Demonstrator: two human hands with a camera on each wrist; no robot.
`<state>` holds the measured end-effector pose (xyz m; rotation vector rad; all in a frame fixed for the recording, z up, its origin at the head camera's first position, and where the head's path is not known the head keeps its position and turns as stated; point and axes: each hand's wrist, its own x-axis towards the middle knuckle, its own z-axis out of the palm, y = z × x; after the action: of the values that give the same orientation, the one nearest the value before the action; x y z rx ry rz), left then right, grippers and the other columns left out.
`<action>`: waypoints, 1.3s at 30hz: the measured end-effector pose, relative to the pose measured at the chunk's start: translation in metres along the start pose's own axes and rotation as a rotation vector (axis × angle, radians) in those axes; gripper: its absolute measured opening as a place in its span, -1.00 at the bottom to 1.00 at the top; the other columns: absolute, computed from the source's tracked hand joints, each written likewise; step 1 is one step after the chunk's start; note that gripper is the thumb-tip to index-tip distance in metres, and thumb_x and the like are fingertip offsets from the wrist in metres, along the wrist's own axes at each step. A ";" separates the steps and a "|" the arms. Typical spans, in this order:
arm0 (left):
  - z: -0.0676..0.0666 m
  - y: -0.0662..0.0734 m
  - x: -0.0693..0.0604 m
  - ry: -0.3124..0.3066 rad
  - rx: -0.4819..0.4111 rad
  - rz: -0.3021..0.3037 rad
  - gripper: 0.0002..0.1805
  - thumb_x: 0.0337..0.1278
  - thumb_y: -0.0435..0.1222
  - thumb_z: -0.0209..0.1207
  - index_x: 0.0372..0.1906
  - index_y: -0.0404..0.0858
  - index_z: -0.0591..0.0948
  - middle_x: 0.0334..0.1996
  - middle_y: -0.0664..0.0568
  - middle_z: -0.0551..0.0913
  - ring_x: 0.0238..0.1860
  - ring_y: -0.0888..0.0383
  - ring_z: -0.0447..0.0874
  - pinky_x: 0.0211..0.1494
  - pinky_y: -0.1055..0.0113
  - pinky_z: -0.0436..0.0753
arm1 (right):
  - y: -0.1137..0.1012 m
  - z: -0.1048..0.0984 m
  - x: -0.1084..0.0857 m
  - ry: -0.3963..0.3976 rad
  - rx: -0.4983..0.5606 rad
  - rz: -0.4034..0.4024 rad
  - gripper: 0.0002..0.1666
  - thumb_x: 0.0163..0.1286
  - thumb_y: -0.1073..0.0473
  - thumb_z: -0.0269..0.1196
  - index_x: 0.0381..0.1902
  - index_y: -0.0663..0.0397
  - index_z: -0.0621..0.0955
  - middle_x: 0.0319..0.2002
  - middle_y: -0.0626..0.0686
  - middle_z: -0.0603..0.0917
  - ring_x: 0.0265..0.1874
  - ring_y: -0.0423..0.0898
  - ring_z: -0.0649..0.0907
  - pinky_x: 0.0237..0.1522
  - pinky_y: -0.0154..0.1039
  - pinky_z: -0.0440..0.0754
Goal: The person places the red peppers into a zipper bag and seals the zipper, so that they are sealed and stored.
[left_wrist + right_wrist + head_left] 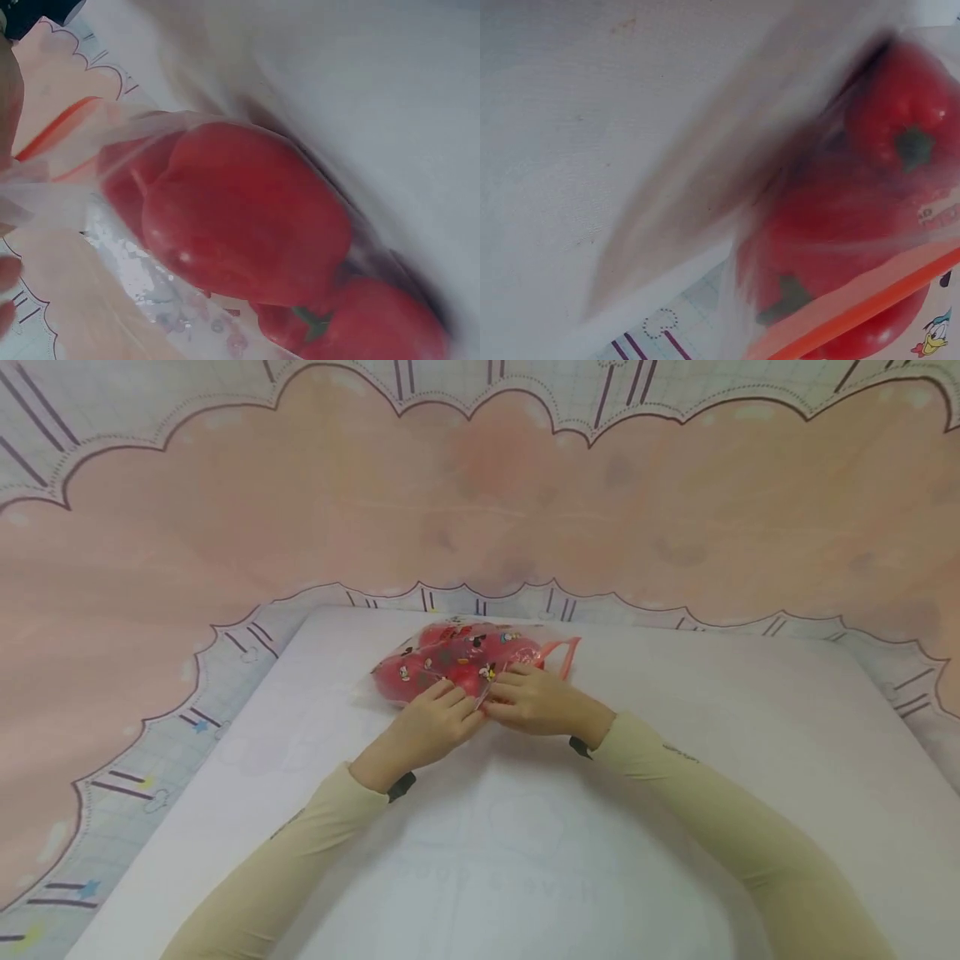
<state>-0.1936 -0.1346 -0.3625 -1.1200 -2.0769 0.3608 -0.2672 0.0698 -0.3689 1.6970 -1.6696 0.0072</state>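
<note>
A see-through plastic bag (420, 652) printed with cartoon figures lies near the far edge of the table. Inside it are several red bell peppers (247, 217); green stems (915, 148) show through the plastic. My left hand (427, 724) pinches the bag's near edge with curled fingers. Right beside it, my right hand (536, 700) grips the same edge, close to the orange strip (572, 656) at the bag's right end. The two hands' fingertips nearly meet. What lies under the fingers is hidden.
The bag rests on a white table (510, 860) with a straight far edge. Behind and to the sides hangs a pink patterned cloth (480, 502) with scalloped borders. A dark wrist band (401, 787) shows beneath the left wrist.
</note>
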 end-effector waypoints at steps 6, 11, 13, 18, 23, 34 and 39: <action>0.000 -0.002 -0.002 0.027 -0.009 0.073 -0.77 -0.07 -0.18 0.36 -0.26 -0.15 0.66 -0.39 0.12 0.68 -0.32 0.20 0.59 -0.02 0.35 0.59 | 0.004 -0.002 -0.001 0.009 -0.016 -0.040 -0.78 0.11 0.13 0.38 -0.27 -0.01 0.62 -0.31 -0.02 0.68 -0.27 -0.08 0.64 -0.14 -0.24 0.60; 0.001 -0.002 -0.005 0.035 -0.024 0.088 -0.74 -0.14 -0.16 0.40 -0.29 -0.14 0.66 -0.41 0.13 0.68 -0.33 0.21 0.60 -0.02 0.35 0.61 | 0.009 -0.003 -0.007 -0.022 0.021 -0.016 -0.74 0.06 0.12 0.41 -0.26 -0.02 0.63 -0.32 -0.02 0.67 -0.26 -0.08 0.62 -0.12 -0.25 0.61; 0.002 -0.002 -0.006 0.043 -0.038 0.089 -0.75 -0.16 -0.17 0.41 -0.32 -0.15 0.64 -0.41 0.13 0.68 -0.34 0.21 0.60 -0.03 0.35 0.61 | 0.011 -0.003 -0.010 -0.047 0.029 -0.001 -0.72 0.04 0.11 0.43 -0.26 -0.03 0.62 -0.32 -0.02 0.67 -0.25 -0.08 0.61 -0.12 -0.26 0.60; 0.004 -0.002 -0.007 0.076 -0.050 0.096 -0.77 -0.16 -0.19 0.42 -0.36 -0.16 0.63 -0.42 0.12 0.67 -0.35 0.20 0.59 -0.05 0.36 0.59 | 0.017 -0.003 -0.017 -0.066 0.050 0.027 -0.76 0.08 0.14 0.41 -0.28 -0.02 0.59 -0.30 0.00 0.66 -0.25 -0.07 0.60 -0.13 -0.24 0.60; 0.004 -0.003 -0.007 0.100 -0.058 0.099 -0.76 -0.19 -0.20 0.43 -0.38 -0.17 0.64 -0.42 0.11 0.68 -0.34 0.19 0.59 -0.06 0.36 0.58 | 0.023 -0.001 -0.023 -0.063 0.074 0.042 -0.75 0.09 0.19 0.39 -0.26 0.01 0.59 -0.27 0.04 0.65 -0.22 -0.03 0.59 -0.11 -0.19 0.58; 0.000 -0.002 -0.010 0.071 -0.077 0.086 -0.74 -0.21 -0.18 0.44 -0.37 -0.16 0.63 -0.41 0.12 0.69 -0.31 0.20 0.61 -0.05 0.37 0.58 | 0.034 0.003 -0.040 -0.110 0.106 0.111 -0.73 0.09 0.17 0.39 -0.23 -0.02 0.59 -0.29 0.06 0.63 -0.22 -0.02 0.59 -0.07 -0.13 0.63; 0.003 -0.002 -0.012 0.089 -0.074 0.093 -0.77 -0.20 -0.20 0.43 -0.39 -0.16 0.63 -0.43 0.13 0.68 -0.32 0.20 0.62 -0.07 0.36 0.58 | 0.039 0.005 -0.046 -0.068 0.101 0.114 -0.74 0.06 0.18 0.41 -0.27 0.00 0.60 -0.36 0.07 0.60 -0.31 -0.03 0.57 -0.24 -0.17 0.59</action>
<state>-0.1925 -0.1453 -0.3691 -1.2573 -1.9793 0.2753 -0.3103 0.1119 -0.3757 1.6907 -1.8426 0.0901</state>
